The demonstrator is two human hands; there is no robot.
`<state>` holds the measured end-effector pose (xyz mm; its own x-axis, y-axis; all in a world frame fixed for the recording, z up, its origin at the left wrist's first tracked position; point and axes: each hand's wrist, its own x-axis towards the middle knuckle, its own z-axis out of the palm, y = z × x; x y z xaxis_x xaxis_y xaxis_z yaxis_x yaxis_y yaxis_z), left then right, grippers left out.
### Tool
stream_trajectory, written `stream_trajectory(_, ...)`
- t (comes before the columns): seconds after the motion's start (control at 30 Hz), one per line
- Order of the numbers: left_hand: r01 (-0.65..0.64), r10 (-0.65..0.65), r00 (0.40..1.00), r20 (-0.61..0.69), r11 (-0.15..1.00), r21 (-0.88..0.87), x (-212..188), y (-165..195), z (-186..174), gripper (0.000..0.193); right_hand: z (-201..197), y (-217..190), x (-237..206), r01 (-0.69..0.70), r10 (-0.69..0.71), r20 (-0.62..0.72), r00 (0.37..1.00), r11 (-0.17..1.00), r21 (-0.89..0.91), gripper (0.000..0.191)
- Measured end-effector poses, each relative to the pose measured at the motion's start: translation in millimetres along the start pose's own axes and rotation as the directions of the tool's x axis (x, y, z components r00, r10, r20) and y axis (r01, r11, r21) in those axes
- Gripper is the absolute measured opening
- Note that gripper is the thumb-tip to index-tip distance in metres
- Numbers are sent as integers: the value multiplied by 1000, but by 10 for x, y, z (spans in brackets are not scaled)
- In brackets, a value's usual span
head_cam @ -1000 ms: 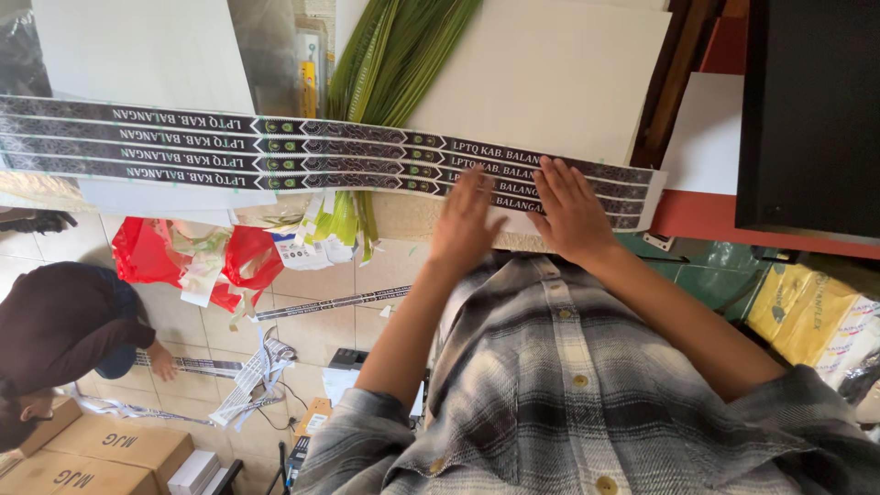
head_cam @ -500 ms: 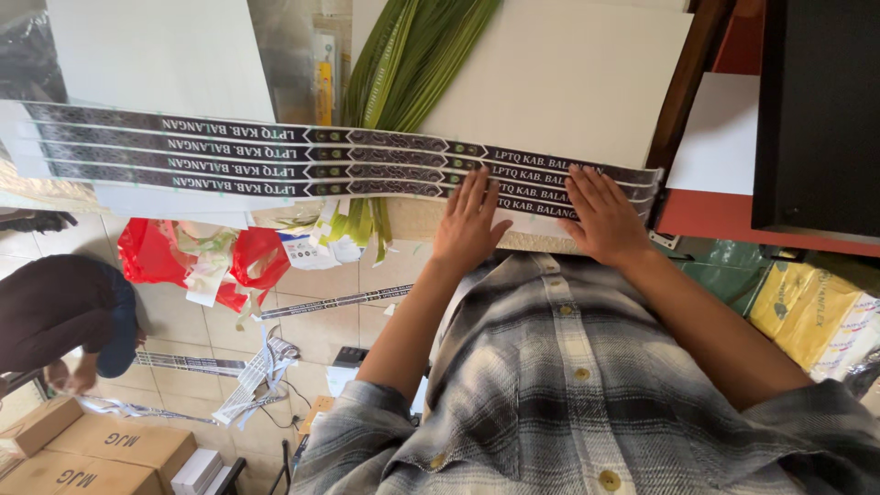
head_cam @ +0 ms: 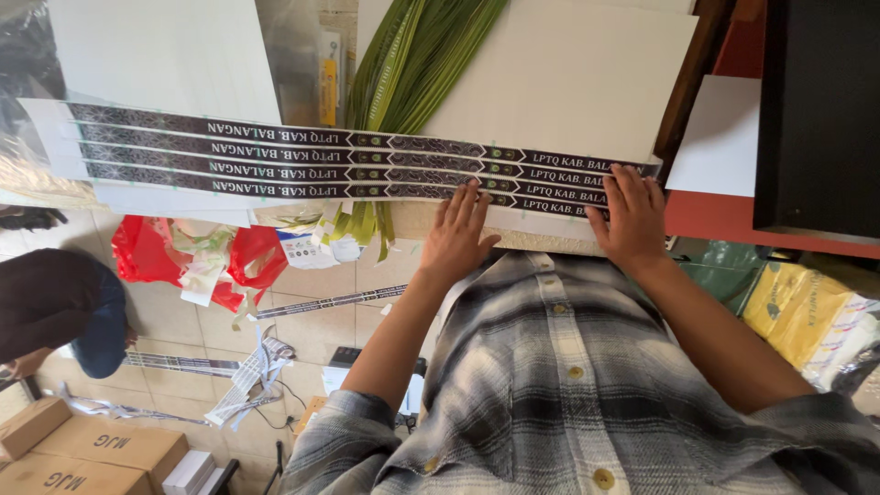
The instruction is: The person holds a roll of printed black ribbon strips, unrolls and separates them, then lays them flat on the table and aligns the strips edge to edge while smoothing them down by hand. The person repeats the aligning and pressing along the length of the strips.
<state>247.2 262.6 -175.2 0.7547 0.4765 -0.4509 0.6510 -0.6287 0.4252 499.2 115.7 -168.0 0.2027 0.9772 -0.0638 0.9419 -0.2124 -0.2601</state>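
**Both hands flat on a printed strip sheet**

Left hand [head_cam: 456, 234] spread open, palm down, fingers resting on the near rows of the long sheet of black printed strips [head_cam: 275, 160]. Right hand [head_cam: 631, 217] likewise open and flat, pressing the same sheet at its end close to the surface's right edge. Neither hand clamped on anything; fingers apart, well separated from each other. Sheet lying lengthwise along the near edge of the pale surface [head_cam: 568, 82], its far end overhanging past the left edge onto white boards [head_cam: 165, 55]. Green palm leaves [head_cam: 412, 64] crossing under the sheet near its middle, tips hanging over the near edge. Below, on the tiled floor: red plastic bag [head_cam: 137, 252], cardboard boxes [head_cam: 82, 449], another person's dark sleeve [head_cam: 46, 302].
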Motion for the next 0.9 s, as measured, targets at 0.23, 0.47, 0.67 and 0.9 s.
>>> stream_trajectory(0.23,-32,14,967,-256,997,-68,315,-121,-380,57,72,-332,359,118,-111,-56,992,984,137,52)
stream_trajectory(0.47,-212,204,909,-364,977,19,733,-168,-721,52,273,-540,640,248,-253,15,967,956,154,67)
stream_trajectory(0.67,-218,184,920,-347,974,-62,783,-190,-764,42,334,-321,520,221,-234,105,966,968,119,70)
stream_trajectory(0.9,-276,258,914,-314,961,-12,856,-208,-757,29,371,-429,551,227,-233,13,972,958,177,63)
